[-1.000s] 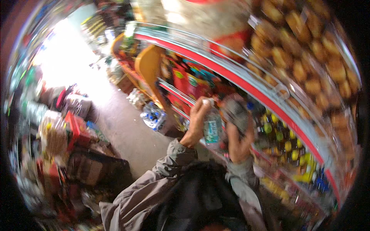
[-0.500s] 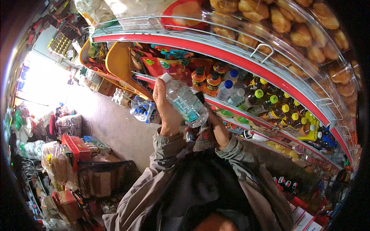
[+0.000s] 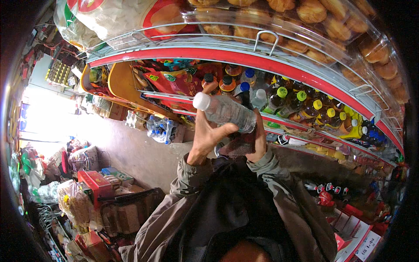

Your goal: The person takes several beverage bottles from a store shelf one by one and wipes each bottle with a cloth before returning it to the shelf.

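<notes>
A clear plastic bottle point(image 3: 229, 112) with a white cap lies tilted in front of my chest, its cap end toward the left. My left hand point(image 3: 208, 136) is closed round it, the thumb along the near side and a finger showing behind. At the bottle's base, my right hand point(image 3: 260, 137) grips a dark cloth point(image 3: 238, 145). Part of that cloth hangs below the bottle, and the right fingers are mostly hidden behind it. Just beyond my hands stand orange drink bottles point(image 3: 228, 84) with black caps and a clear bottle point(image 3: 260, 98) with a white cap.
A red-edged shelf point(image 3: 209, 54) curves across ahead, with packed bread rolls point(image 3: 312, 13) above and dark bottles with yellow-green caps point(image 3: 276, 99) below. Yellow bins point(image 3: 120, 81) stand at its left end. Cartons point(image 3: 94, 185) are piled lower left; a white-and-red box point(image 3: 358, 238) is lower right.
The bottle has turned to lie flatter, its cap now nearer the viewer, and my left thumb has come across its near side. The view has shifted slightly, and the shelf sits further left.
</notes>
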Action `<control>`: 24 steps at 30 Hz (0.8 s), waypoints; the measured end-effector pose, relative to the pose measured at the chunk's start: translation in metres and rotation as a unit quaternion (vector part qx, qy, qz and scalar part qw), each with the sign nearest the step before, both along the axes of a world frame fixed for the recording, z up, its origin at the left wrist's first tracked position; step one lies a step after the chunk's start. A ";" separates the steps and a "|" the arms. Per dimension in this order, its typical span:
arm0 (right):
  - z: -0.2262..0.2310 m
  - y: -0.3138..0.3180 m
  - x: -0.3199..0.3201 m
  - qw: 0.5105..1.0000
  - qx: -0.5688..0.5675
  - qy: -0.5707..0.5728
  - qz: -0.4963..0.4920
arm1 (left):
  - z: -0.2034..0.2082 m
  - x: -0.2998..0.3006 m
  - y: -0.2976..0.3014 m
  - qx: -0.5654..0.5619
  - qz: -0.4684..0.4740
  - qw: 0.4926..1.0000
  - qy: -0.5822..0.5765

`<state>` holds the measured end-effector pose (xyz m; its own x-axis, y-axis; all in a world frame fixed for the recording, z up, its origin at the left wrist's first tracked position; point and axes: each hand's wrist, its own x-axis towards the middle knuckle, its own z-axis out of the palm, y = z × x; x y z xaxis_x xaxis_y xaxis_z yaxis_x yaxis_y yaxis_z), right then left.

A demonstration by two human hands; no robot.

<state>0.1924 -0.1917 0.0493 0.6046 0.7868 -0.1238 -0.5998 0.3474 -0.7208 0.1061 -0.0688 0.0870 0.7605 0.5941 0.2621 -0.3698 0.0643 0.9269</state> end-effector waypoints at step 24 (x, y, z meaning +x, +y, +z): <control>0.049 -0.021 0.017 0.918 0.012 -0.388 -0.078 | -0.004 -0.016 -0.014 0.210 0.202 0.935 0.201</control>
<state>0.2093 -0.2131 0.0987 0.6096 0.6797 0.4079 0.1490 0.4071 -0.9011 0.0900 -0.0825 0.0833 0.5831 0.7631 0.2787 0.0980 -0.4067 0.9083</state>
